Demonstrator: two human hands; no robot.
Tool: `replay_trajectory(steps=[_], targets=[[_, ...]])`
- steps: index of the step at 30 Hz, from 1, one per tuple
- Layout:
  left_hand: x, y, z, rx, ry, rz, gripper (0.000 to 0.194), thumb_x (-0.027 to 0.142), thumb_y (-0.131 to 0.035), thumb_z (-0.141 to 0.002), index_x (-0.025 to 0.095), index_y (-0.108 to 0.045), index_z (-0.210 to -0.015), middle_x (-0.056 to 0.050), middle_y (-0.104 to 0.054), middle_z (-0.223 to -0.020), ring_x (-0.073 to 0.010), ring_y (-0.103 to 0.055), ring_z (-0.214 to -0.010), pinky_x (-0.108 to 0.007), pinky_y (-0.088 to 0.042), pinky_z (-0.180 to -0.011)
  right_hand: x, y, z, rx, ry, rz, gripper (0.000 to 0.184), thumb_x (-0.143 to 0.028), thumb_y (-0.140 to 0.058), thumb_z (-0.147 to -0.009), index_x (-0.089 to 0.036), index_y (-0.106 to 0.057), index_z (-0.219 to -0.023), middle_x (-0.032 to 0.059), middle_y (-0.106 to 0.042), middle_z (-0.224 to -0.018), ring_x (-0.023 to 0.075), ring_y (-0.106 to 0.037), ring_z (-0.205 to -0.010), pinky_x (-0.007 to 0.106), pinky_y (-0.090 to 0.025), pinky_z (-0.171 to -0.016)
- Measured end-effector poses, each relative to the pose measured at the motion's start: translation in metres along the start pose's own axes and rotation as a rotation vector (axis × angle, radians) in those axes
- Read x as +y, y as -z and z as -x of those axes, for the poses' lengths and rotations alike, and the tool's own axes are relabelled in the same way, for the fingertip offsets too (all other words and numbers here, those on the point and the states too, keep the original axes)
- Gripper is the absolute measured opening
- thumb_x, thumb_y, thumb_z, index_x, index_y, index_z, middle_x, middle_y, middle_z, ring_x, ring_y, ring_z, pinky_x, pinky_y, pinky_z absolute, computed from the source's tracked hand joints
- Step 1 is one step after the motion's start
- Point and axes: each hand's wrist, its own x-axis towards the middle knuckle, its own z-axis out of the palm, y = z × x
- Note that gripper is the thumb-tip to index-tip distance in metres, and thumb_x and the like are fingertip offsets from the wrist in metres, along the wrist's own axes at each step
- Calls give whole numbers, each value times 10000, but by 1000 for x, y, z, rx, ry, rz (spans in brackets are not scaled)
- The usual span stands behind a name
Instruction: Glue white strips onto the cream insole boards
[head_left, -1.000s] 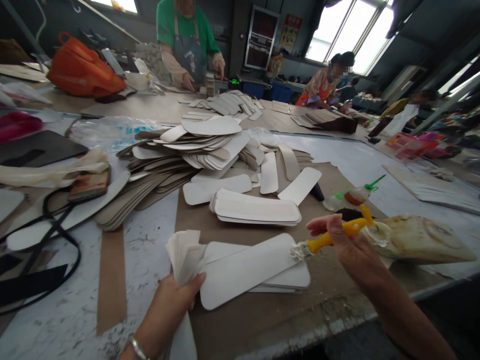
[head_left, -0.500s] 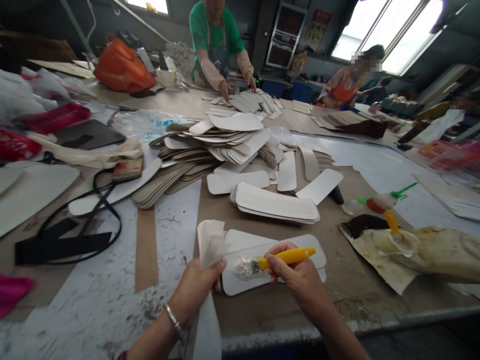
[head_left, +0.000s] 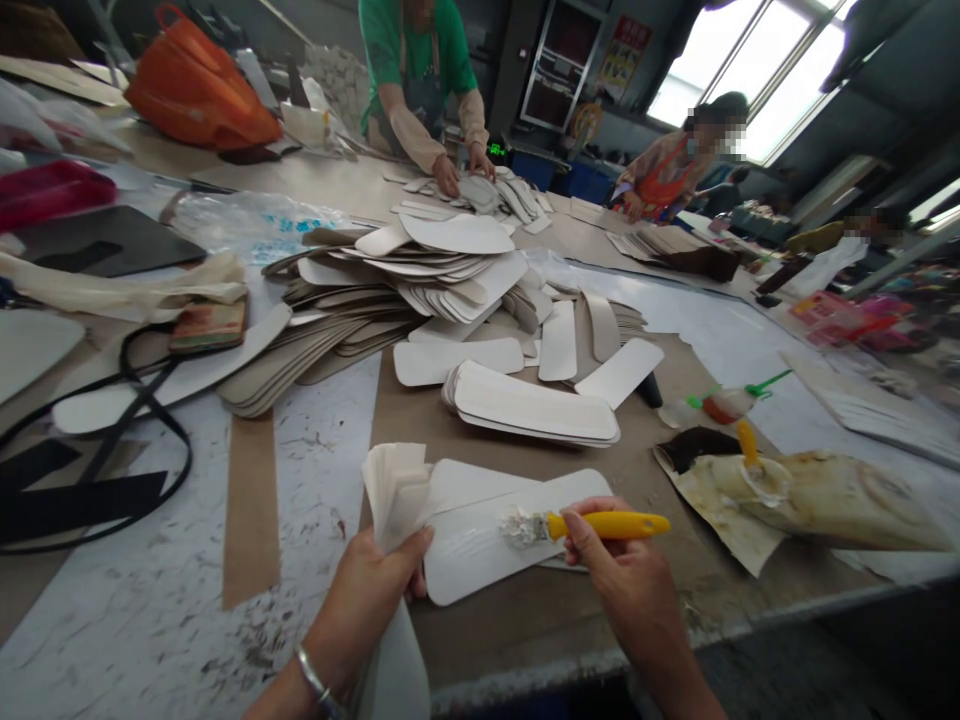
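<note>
Brushing evenly to the edges suits the flat, white, round-cornered card piece (head_left: 466, 562), right hand (head_left: 637, 590) gripping the yellow-handled, white-caked brush (head_left: 634, 525). Left hand (head_left: 367, 595) clasps fanned off-white fabric-like strips (head_left: 396, 492)

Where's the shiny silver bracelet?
In the head view, the silver bracelet is around the left wrist, near the bottom edge, just below the left hand holding pale strips.

To the left of the left hand (head_left: 371, 590), a black strap (head_left: 184, 438) is looped near a small patterned item (head_left: 208, 326). Farther beyond that hand, 1 dark flat sheet (head_left: 109, 242), 1 magenta bag (head_left: 56, 193), 1 clear plastic bag (head_left: 247, 222) and 1 orange bag (head_left: 199, 90) are seen. Far beyond the right hand (head_left: 630, 580), 1 person in an orange apron (head_left: 664, 185) and 1 wall poster (head_left: 624, 55) are seen.
</note>
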Motion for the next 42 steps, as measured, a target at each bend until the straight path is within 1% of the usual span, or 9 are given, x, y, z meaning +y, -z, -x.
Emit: replay_trajectory(steps=[7, 14, 18, 21, 24, 29, 32, 39, 42], targets=[[14, 3, -2, -6, -25, -118, 442, 562, -547, -593, 205, -479, -341, -5, -501, -375, -156, -464, -446, -275, -360, -524, 9, 35, -11, 230, 149, 297, 292, -481, -546, -772, -191, -551, -808, 12, -590, -640, 170, -590, -532, 288, -475, -534], [2, 4, -14, 25, 5, -143, 466, 586, -558, -577, 205, -474, -322, -11, -511, -359, -166, -473, -429, -279, -354, -503, 11, 55, -21, 310, 300, 462, 241, -426, -516, -810, -189, -555, -791, 22, -591, -694, 170, -592, -597, 293, -459, -597], [-3, 4, -17, 14, -17, -158, 472, 581, -559, -607, 195, -496, -342, -16, -521, -364, -167, -482, -430, -279, -357, -510, 0, 40, -10, 316, 273, 333, 225, -415, -551, -791, -190, -560, -787, 16, -591, -670, 164, -589, -568, 276, -465, -559], [-5, 5, -18, -2, -7, -187, 501, 620, -544, -593, 192, -500, -338, -23, -519, -360, -169, -476, -421, -282, -351, -500, -4, 14, -2, 127, 134, 35, 233, -427, -541, -800, -194, -538, -795, -13, -563, -591, 145, -571, -486, 249, -471, -482], [-5, 4, -18, 23, -16, -206, 496, 621, -546, -593, 193, -509, -345, -21, -518, -361, -170, -479, -424, -281, -352, -501, 5, 7, -7, 49, 138, 25, 243, -433, -537, -799, -190, -532, -793, -8, -561, -609, 144, -570, -494, 250, -475, -484], [1, 1, -17, 53, -19, -199, 467, 586, -552, -567, 204, -483, -308, -29, -524, -344, -175, -487, -411, -281, -360, -490, 25, 52, -26, 313, 280, 408, 249, -428, -514, -812, -182, -547, -797, 25, -586, -692, 167, -592, -590, 279, -469, -569], [5, 0, -16, 57, 6, -169, 439, 561, -556, -546, 210, -468, -296, -26, -518, -332, -169, -473, -391, -281, -355, -472, 24, 70, -29, 366, 352, 517, 253, -427, -498, -819, -182, -549, -782, 30, -590, -695, 177, -603, -616, 291, -467, -606], [13, -3, -13, 31, -1, -59, 379, 471, -565, -600, 202, -468, -350, -3, -501, -354, -135, -441, -394, -267, -345, -483, 6, 70, -21, 431, 494, 609, 275, -439, -469, -822, -186, -565, -775, 41, -608, -735, 186, -601, -654, 306, -463, -662], [19, -1, -10, 29, -14, -17, 337, 453, -591, -585, 196, -481, -397, 19, -468, -342, -120, -404, -375, -258, -317, -453, -8, 67, -13, 467, 451, 592, 290, -481, -494, -785, -201, -571, -772, 33, -613, -725, 197, -591, -663, 309, -454, -647]])
